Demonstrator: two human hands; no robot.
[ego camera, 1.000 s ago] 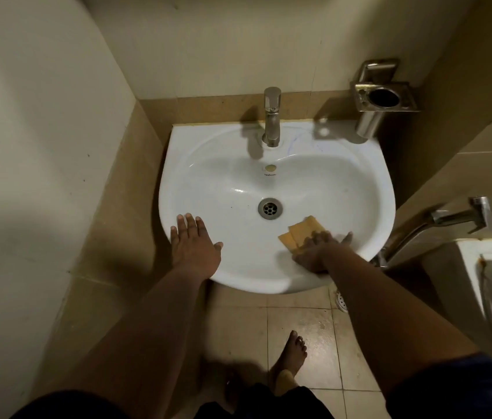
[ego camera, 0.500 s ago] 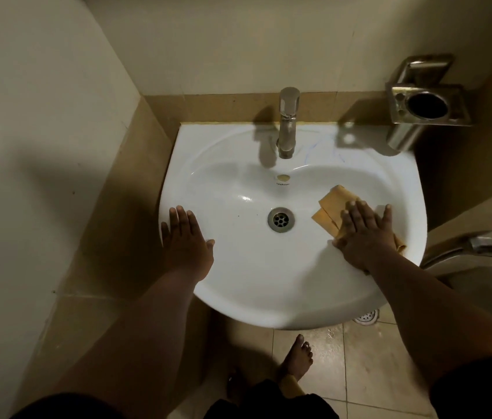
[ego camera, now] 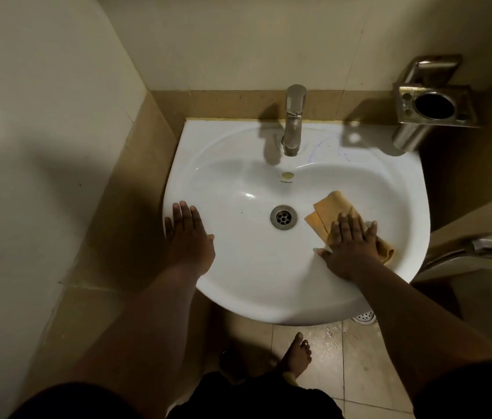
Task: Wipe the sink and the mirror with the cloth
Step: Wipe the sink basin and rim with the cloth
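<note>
White ceramic makes up the sink (ego camera: 254,291), a wall-hung basin with a rounded near edge, set into a corner with pale wall on the left and far sides and tan tiles around its back edge. Inside the bowl, right of the metal drain (ego camera: 283,217), lies the orange cloth (ego camera: 331,204), folded and flattened against the sloping right side of the basin. The right hand (ego camera: 352,241) lies flat on top of the cloth with straight, slightly spread fingers, pressing it against the ceramic rather than curling round it; part of the cloth sticks out on the far left side of the fingers and a small bunched corner shows at the right of the hand. The left hand (ego camera: 188,234) rests palm-down on the left rim of the sink, fingers straight and together, thumb out toward the bowl, holding nothing. At the far middle of the basin stands a chrome tap (ego camera: 293,119), its spout pointing toward the bowl, with a small overflow hole (ego camera: 287,176) just below it. Faint bluish marks show on the far ledge right of the tap. On the wall at the far right hangs a metal holder (ego camera: 437,105) with a round dark opening. Below the sink, a bare foot (ego camera: 296,356) stands on wet-looking beige floor tiles (ego camera: 368,367), with a floor drain (ego camera: 365,316) near the basin's right underside.
</note>
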